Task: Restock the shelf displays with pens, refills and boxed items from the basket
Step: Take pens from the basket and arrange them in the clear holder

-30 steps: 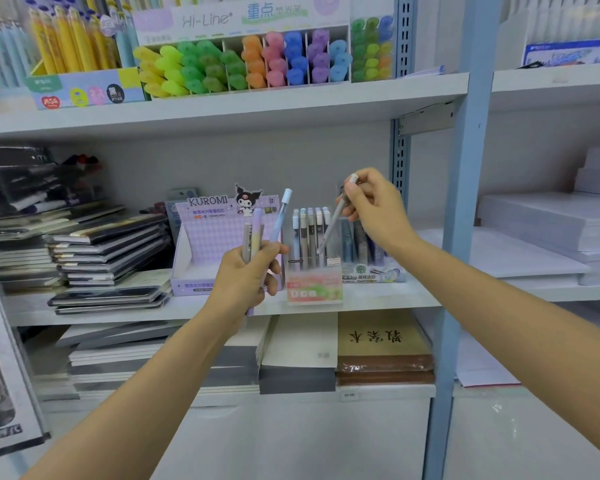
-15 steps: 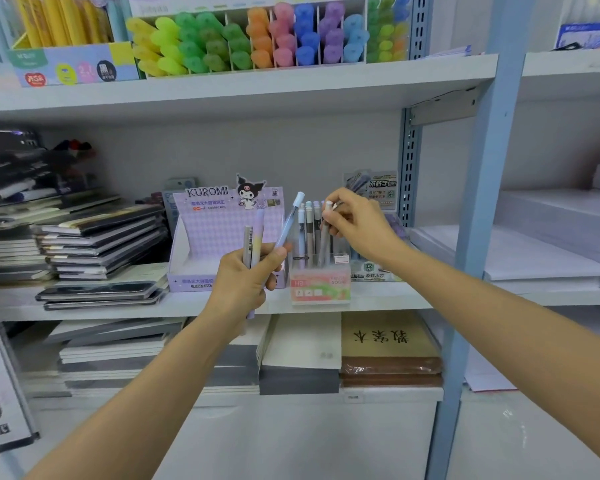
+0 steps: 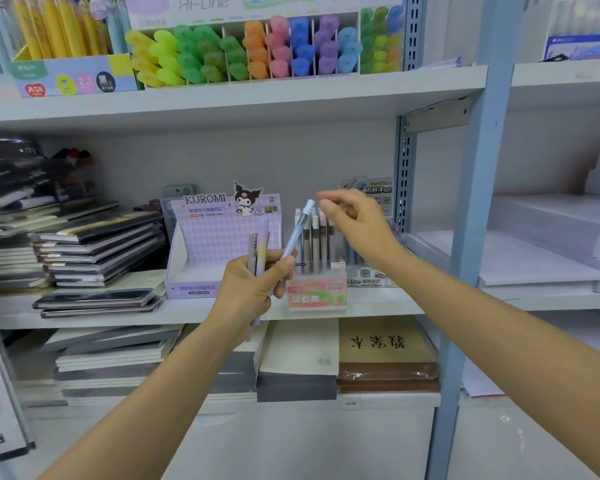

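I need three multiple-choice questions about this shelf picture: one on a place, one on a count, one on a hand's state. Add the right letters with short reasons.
1. Where does the Kuromi display box stand?
A. top shelf
B. floor
C. middle shelf, left of the pen holder

2. How many pens does the left hand hold?
A. one
B. three
C. six

3. What is the right hand doing?
A. holding nothing above the pen holder
B. gripping a notebook
C. lying flat on the shelf

Answers: 1 C, it stands beside the holder there; 2 B, grey, purple and light-blue barrels show; 3 A, its fingers are loose and empty.
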A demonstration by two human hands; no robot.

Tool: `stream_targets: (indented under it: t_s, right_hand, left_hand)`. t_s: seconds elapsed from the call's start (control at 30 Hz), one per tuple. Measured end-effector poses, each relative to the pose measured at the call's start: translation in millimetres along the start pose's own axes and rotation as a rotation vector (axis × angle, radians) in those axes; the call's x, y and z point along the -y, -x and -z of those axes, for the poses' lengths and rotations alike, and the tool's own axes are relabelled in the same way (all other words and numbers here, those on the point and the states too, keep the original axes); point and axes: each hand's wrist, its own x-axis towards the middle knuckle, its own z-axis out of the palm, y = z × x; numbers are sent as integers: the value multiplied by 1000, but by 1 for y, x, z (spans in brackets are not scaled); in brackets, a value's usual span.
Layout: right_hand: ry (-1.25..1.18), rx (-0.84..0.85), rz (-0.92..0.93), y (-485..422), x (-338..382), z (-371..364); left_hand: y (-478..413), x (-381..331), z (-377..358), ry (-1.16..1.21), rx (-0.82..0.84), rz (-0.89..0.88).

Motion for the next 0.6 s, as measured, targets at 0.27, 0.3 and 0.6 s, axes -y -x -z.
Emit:
stream_targets:
  t_s: [0.27,0.3,0.6]
  right_hand:
    - [-432,190,-43,18,22,6]
    - [-452,140,-54,17,23,10]
    - [-325,-170,-57,4,10,33]
  left_hand:
    - [7,-12,-20,8,96,28]
    - [7,-13,-21,-7,103,43]
    - [2,-19,-15,90,110,134]
